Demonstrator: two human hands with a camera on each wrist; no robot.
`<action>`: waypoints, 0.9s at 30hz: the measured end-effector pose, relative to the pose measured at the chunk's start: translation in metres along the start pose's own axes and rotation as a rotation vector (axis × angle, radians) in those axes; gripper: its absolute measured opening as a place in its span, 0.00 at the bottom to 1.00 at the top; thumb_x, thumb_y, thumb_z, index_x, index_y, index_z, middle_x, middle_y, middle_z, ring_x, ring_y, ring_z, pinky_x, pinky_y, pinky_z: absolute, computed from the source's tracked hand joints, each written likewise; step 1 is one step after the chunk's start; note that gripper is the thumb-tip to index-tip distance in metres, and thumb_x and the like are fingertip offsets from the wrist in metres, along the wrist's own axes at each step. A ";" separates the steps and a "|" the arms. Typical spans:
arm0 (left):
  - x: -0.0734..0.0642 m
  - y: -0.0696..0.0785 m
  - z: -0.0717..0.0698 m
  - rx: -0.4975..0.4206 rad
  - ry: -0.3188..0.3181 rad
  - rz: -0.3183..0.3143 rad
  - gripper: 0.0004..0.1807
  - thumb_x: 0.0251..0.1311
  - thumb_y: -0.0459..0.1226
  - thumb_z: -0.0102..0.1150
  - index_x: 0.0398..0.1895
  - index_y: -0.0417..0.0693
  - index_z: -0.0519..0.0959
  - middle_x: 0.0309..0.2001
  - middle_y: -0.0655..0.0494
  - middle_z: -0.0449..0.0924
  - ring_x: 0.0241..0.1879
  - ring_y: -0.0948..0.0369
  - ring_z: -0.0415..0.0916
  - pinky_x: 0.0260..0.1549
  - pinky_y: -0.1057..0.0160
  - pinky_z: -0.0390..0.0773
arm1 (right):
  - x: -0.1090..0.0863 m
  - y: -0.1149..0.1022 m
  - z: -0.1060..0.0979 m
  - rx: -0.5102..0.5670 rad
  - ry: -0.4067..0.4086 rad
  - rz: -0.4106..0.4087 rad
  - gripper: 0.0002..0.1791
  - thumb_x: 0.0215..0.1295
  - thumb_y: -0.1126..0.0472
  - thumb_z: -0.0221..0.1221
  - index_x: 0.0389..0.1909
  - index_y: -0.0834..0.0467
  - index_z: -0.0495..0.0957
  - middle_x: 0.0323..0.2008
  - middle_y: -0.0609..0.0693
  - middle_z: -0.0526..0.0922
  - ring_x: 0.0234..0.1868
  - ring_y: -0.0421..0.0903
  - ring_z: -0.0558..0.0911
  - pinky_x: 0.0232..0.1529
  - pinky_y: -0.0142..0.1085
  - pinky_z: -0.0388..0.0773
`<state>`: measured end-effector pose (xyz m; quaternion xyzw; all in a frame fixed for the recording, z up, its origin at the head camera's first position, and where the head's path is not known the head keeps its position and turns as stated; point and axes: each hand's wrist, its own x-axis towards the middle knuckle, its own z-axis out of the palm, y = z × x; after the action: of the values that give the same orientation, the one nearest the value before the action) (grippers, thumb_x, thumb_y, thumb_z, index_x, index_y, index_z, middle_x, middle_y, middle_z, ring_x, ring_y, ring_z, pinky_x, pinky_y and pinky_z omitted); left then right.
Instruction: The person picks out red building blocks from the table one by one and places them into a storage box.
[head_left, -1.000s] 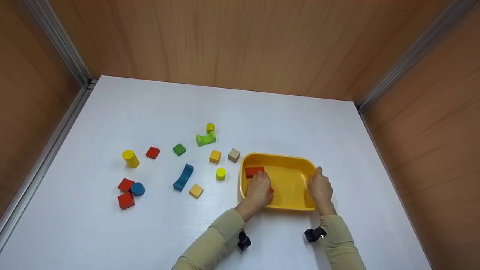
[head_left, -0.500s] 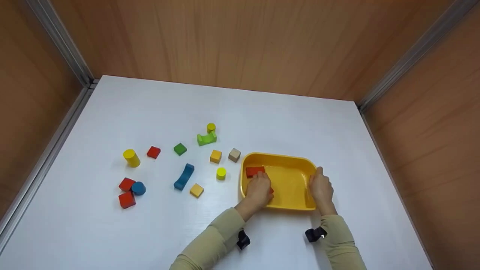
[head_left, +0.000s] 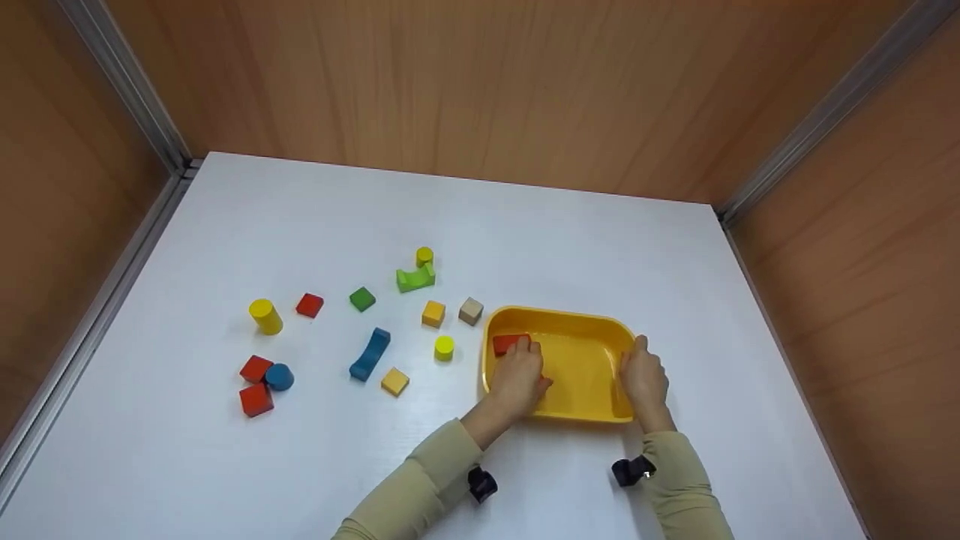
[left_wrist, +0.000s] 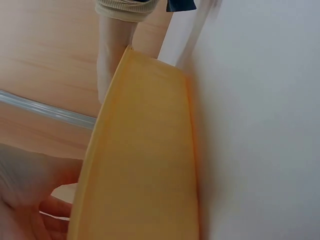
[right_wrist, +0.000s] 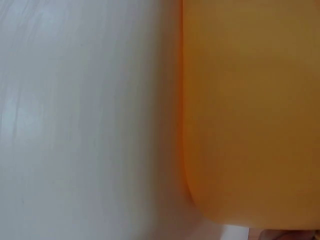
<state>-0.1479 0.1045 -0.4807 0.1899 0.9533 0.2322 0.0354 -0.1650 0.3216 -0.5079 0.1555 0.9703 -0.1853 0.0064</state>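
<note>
A yellow plastic tray (head_left: 585, 367) stands on the white table, and its side walls fill much of both wrist views. My left hand (head_left: 516, 379) reaches down inside its left part. The fingertips overlap a red rectangular toy block (head_left: 508, 343) in there, and a sliver of red shows between thumb and fingers. I cannot tell whether the fingers pinch that second red piece, mostly hidden by the hand. My right hand (head_left: 643, 379) grips the tray's right rim. In the left wrist view, the left hand (left_wrist: 35, 195) shows behind the rim, its thumb apart from the fingers.
Left of the tray lie several loose toy blocks: a wooden cube (head_left: 471, 311), a lime arch (head_left: 415, 278), a blue curved block (head_left: 370, 355), a green block (head_left: 362, 299) and a yellow cylinder (head_left: 265, 316). Two red blocks touch a blue cylinder (head_left: 280, 376) farther left. Wood panels (head_left: 450, 90) border the table.
My left thumb has spread slightly rightward, covering most of the red piece beside it, and the fingertips have edged over the other red block. The right hand and tray stay put.
</note>
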 end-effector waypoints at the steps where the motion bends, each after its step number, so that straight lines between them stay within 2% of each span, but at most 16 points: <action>1: -0.001 0.000 -0.002 -0.006 0.016 0.007 0.28 0.50 0.45 0.62 0.50 0.35 0.70 0.43 0.46 0.69 0.38 0.56 0.68 0.41 0.63 0.74 | 0.000 0.000 0.000 0.001 -0.002 0.004 0.12 0.65 0.62 0.44 0.44 0.66 0.60 0.23 0.61 0.74 0.18 0.50 0.73 0.15 0.38 0.68; 9: -0.010 -0.006 -0.019 -0.142 0.110 0.017 0.22 0.52 0.42 0.60 0.49 0.40 0.72 0.43 0.49 0.72 0.39 0.58 0.70 0.45 0.64 0.73 | 0.000 0.002 0.003 -0.006 0.013 -0.006 0.12 0.65 0.62 0.45 0.44 0.67 0.60 0.22 0.61 0.74 0.17 0.51 0.74 0.13 0.38 0.68; 14: -0.019 -0.018 -0.024 -0.202 0.210 0.042 0.20 0.52 0.39 0.61 0.47 0.39 0.73 0.41 0.49 0.73 0.37 0.58 0.72 0.43 0.63 0.74 | 0.000 0.002 0.003 -0.024 0.029 -0.025 0.11 0.65 0.62 0.45 0.41 0.67 0.60 0.18 0.59 0.73 0.14 0.49 0.72 0.10 0.36 0.66; 18: -0.026 -0.029 -0.026 -0.247 0.234 0.014 0.21 0.52 0.38 0.60 0.49 0.39 0.71 0.44 0.48 0.73 0.40 0.57 0.72 0.44 0.62 0.73 | 0.000 0.001 0.002 -0.018 0.021 -0.015 0.11 0.65 0.62 0.44 0.43 0.66 0.59 0.18 0.58 0.72 0.15 0.49 0.71 0.11 0.36 0.65; 27: -0.046 -0.063 -0.023 -0.186 0.321 -0.035 0.18 0.51 0.36 0.61 0.45 0.41 0.73 0.39 0.51 0.74 0.38 0.58 0.74 0.40 0.64 0.75 | 0.000 0.000 0.001 -0.006 0.020 -0.018 0.11 0.64 0.63 0.45 0.42 0.66 0.60 0.19 0.59 0.72 0.15 0.49 0.71 0.12 0.37 0.66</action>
<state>-0.1309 0.0257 -0.4894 0.1298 0.9242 0.3462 -0.0960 -0.1649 0.3214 -0.5091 0.1485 0.9722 -0.1808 -0.0046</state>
